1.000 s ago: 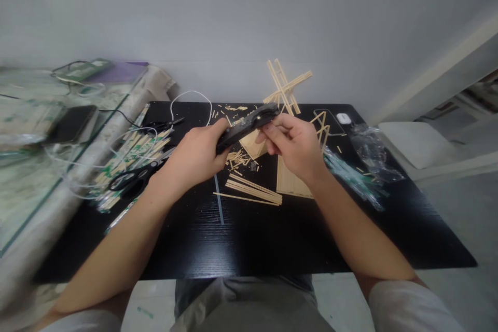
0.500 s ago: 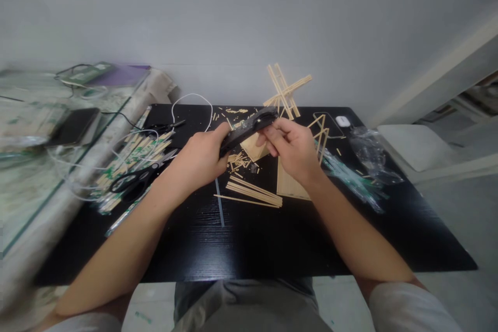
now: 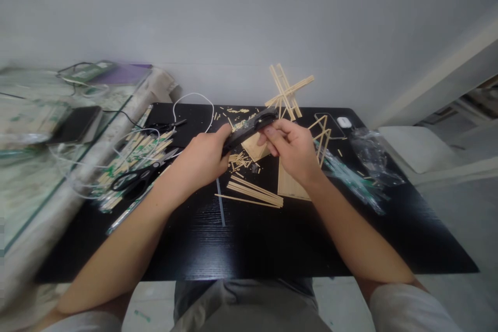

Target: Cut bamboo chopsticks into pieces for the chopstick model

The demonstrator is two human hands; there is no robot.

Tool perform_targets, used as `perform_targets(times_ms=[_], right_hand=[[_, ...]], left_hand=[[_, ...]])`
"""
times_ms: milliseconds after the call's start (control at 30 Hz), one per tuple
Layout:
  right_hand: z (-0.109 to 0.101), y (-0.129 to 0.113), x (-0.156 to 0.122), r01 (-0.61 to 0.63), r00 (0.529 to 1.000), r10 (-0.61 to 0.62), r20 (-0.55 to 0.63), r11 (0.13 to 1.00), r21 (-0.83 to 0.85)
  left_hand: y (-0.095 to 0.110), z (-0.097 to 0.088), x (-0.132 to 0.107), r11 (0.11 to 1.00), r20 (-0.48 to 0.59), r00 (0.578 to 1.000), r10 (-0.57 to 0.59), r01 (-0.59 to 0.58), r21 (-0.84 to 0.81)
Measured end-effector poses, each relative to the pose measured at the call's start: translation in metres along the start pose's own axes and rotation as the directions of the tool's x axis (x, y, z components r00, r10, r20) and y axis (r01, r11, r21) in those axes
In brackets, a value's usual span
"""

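Note:
Over the middle of a black table (image 3: 249, 244), my left hand (image 3: 200, 158) is closed round the lower end of a long black tool (image 3: 249, 127). My right hand (image 3: 293, 148) pinches the tool's upper end with curled fingers. The tool tilts up to the right. Right below it lie a small wooden block (image 3: 254, 148), a heap of short cut sticks (image 3: 239, 160), a bundle of long sticks (image 3: 254, 193) and a flat stick panel (image 3: 290, 184).
Black scissors (image 3: 134, 179) and wrapped chopsticks (image 3: 132, 158) lie at the left with a white cable (image 3: 190, 101). A crossed stick frame (image 3: 288, 91) stands at the back. Plastic wrappers (image 3: 358, 179), a phone (image 3: 329, 124) and a white earbud case (image 3: 344, 121) are right. A glass shelf (image 3: 46, 129) borders the left.
Both hands and the tool stayed almost still; only the view shifted slightly.

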State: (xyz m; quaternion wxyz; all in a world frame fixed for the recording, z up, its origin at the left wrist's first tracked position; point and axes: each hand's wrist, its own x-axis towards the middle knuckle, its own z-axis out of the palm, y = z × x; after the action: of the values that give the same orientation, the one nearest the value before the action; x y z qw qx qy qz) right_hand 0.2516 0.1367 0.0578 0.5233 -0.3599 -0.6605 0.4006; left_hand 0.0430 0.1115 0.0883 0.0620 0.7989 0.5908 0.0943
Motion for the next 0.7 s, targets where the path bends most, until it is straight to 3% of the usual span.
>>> perform_targets(times_ms=[467, 600, 700], right_hand=[[0.0, 0.001, 0.001, -0.021, 0.999, 0.022, 0.032, 1.0, -0.014], [0.001, 0.003, 0.0, -0.024, 0.997, 0.023, 0.071, 1.0, 0.01], [0.0, 0.003, -0.001, -0.035, 0.996, 0.034, 0.083, 0.999, 0.008]], left_hand=[[0.0, 0.002, -0.001, 1.0, 0.01, 1.0, -0.007, 0.007, 0.013], [-0.006, 0.001, -0.001, 0.998, 0.028, 1.0, 0.007, -0.005, -0.061], [-0.013, -0.001, 0.0, 0.999, 0.058, 0.998, -0.025, 0.026, -0.024]])
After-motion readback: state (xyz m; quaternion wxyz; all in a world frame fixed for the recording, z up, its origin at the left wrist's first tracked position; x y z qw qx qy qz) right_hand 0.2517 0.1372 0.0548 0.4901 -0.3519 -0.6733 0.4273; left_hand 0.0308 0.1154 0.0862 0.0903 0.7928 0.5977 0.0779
